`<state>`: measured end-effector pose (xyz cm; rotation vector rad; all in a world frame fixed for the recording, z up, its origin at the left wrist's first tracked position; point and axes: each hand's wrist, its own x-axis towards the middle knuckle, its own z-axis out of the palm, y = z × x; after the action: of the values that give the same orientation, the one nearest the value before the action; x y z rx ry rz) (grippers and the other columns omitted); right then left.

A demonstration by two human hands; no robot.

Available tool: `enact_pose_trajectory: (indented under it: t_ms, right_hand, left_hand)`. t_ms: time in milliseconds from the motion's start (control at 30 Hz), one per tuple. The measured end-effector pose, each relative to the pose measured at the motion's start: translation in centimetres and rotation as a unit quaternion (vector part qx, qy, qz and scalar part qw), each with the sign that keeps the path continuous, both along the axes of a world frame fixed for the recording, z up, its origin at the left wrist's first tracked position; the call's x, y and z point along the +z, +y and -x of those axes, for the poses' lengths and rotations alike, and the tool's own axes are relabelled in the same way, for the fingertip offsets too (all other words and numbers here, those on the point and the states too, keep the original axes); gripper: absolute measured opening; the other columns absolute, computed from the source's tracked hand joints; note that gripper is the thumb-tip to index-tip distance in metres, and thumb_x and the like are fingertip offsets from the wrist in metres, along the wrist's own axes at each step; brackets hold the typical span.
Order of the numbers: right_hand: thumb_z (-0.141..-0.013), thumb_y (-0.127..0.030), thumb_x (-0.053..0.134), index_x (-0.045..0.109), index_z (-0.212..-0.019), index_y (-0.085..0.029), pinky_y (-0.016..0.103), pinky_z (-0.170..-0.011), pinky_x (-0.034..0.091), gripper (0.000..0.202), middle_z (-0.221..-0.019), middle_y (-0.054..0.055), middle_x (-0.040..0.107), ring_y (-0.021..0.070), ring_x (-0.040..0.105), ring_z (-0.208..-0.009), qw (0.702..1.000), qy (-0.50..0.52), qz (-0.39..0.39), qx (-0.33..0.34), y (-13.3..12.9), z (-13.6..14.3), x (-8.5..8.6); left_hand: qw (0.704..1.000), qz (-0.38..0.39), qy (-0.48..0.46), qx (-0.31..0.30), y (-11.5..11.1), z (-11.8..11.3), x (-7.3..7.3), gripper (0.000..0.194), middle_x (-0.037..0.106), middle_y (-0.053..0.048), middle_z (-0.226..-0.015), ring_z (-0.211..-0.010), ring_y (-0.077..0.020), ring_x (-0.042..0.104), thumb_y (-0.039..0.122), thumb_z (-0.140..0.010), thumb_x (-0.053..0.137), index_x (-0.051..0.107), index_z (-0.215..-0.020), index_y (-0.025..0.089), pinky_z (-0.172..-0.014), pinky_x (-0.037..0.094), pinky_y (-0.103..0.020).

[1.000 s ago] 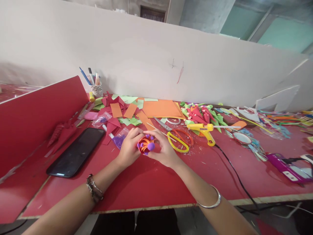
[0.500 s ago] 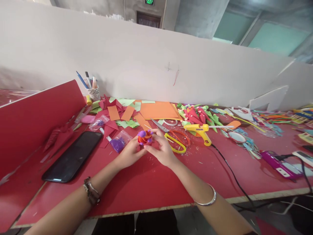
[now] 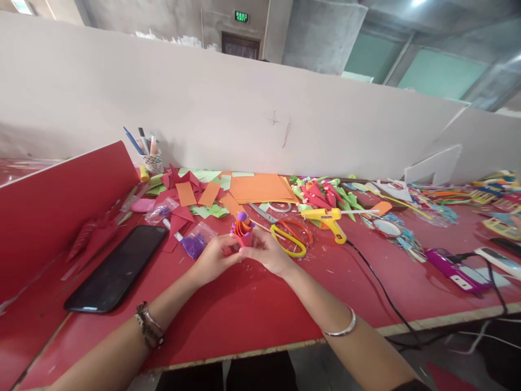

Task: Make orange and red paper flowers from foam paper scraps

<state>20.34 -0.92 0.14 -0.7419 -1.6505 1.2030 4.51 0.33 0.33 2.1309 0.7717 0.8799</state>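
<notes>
Between my two hands is a small paper craft figure (image 3: pixel 242 229), with orange-red curled strips, purple balls and a red lower part. My left hand (image 3: pixel 215 256) closes its fingers on the figure's left side. From the right, my right hand (image 3: pixel 269 252) grips the same figure, thumb in front at its base. The figure stands roughly upright above the red table, its lowest part hidden by the fingers. Just beyond the right hand lie scissors (image 3: pixel 293 245) with yellow and orange handles. A small bag of purple beads or balls (image 3: pixel 194 245) rests left of the left hand.
A yellow glue gun (image 3: pixel 329 220) with a black cord lies to the right. Orange sheets (image 3: pixel 260 188) and red and green paper pieces (image 3: pixel 181 214) cover the back. A black phone (image 3: pixel 118 269) lies left; a purple power strip (image 3: pixel 458 274) sits at far right.
The figure has been tipped more upright in both hands, showing its orange curls and red lower part. The camera view has tilted slightly upward.
</notes>
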Motion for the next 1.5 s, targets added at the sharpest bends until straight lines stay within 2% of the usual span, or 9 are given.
enact_pose_trajectory:
  t_ms: [133,333,567,700,833,967,1133,1333,1500]
  right_hand:
    - [-0.072,-0.032,0.061,0.061,-0.083,-0.021,0.031,-0.081,0.042,0.016,-0.091,0.001,0.053,0.0139,0.053,-0.086,0.998,-0.009,-0.036,-0.042,0.3,-0.1,-0.1]
    - [-0.071,-0.037,0.061,0.061,-0.077,-0.019,0.032,-0.079,0.044,0.020,-0.086,0.003,0.057,0.0161,0.054,-0.086,0.998,-0.021,-0.015,-0.058,0.8,-0.4,-0.7]
    - [-0.070,-0.037,0.061,0.063,-0.082,-0.019,0.026,-0.066,0.046,0.022,-0.083,0.002,0.057,0.0131,0.055,-0.074,0.998,-0.004,-0.013,-0.064,0.8,-0.2,-0.5]
    - [-0.070,-0.039,0.060,0.061,-0.082,-0.018,0.024,-0.056,0.044,0.024,-0.067,-0.001,0.055,0.0092,0.051,-0.054,0.998,0.017,0.022,-0.055,0.8,-0.1,-0.3]
    - [-0.071,-0.039,0.060,0.060,-0.079,-0.017,0.026,-0.056,0.043,0.024,-0.056,-0.003,0.053,0.0087,0.050,-0.047,0.998,0.031,0.037,-0.041,0.7,-0.1,-0.1]
    - [-0.071,-0.040,0.059,0.061,-0.078,-0.017,0.027,-0.059,0.044,0.024,-0.058,-0.002,0.055,0.0106,0.052,-0.052,0.997,0.037,0.035,-0.051,0.6,-0.2,0.1]
    - [-0.069,-0.040,0.060,0.063,-0.080,-0.017,0.030,-0.069,0.045,0.025,-0.071,0.002,0.062,0.0153,0.058,-0.071,0.994,0.042,0.050,-0.082,0.7,-0.2,0.1]
    - [-0.071,-0.040,0.058,0.062,-0.080,-0.018,0.031,-0.073,0.046,0.024,-0.076,0.002,0.063,0.0163,0.058,-0.079,0.994,0.047,0.033,-0.087,0.6,-0.4,1.2]
    - [-0.072,-0.037,0.059,0.061,-0.082,-0.018,0.032,-0.074,0.046,0.021,-0.073,0.001,0.062,0.0154,0.059,-0.075,0.998,0.029,0.014,-0.059,0.0,-0.9,2.2]
  left_hand:
    - [0.993,-0.077,0.029,0.083,-0.1,0.0,0.0,0.015,0.053,0.000,-0.066,-0.055,-0.0096,0.044,0.026,-0.079,0.049,0.058,-0.076,0.014,-0.052,0.036,-0.020]
    - [0.990,-0.089,0.041,0.100,-0.1,-0.1,-0.1,0.020,0.053,0.000,-0.065,-0.055,-0.0100,0.044,0.029,-0.081,0.047,0.060,-0.084,0.014,-0.053,0.036,-0.020]
    - [0.996,-0.009,0.051,0.075,0.1,-0.4,-0.5,0.028,0.053,0.002,-0.052,-0.048,-0.0091,0.046,0.035,-0.079,0.048,0.059,-0.067,0.013,-0.049,0.034,-0.019]
    - [0.996,0.062,0.042,0.054,0.2,-0.3,-0.8,0.030,0.053,0.003,-0.047,-0.042,-0.0084,0.046,0.038,-0.080,0.047,0.064,-0.076,0.013,-0.047,0.034,-0.019]
    - [0.993,0.093,0.051,0.056,0.1,-0.2,-0.6,0.031,0.045,0.006,-0.037,-0.037,-0.0071,0.040,0.039,-0.079,0.048,0.066,-0.079,0.013,-0.043,0.029,-0.018]
    - [0.991,0.109,0.049,0.054,0.1,-0.3,-0.4,0.030,0.044,0.007,-0.035,-0.034,-0.0058,0.037,0.038,-0.078,0.049,0.066,-0.077,0.014,-0.042,0.028,-0.017]
    - [0.986,0.160,0.020,0.041,0.1,-0.3,-0.3,0.031,0.064,0.000,-0.062,-0.033,-0.0039,0.038,0.041,-0.077,0.050,0.064,-0.080,0.013,-0.038,0.030,-0.017]
    - [0.991,0.118,0.016,0.057,-0.2,-0.5,0.6,0.026,0.041,0.008,-0.035,-0.034,-0.0045,0.036,0.036,-0.077,0.052,0.065,-0.071,0.014,-0.041,0.028,-0.016]
    - [0.993,0.102,0.015,0.051,-0.3,-0.3,0.2,0.028,0.042,0.007,-0.034,-0.031,-0.0044,0.036,0.037,-0.077,0.052,0.065,-0.070,0.013,-0.038,0.026,-0.017]
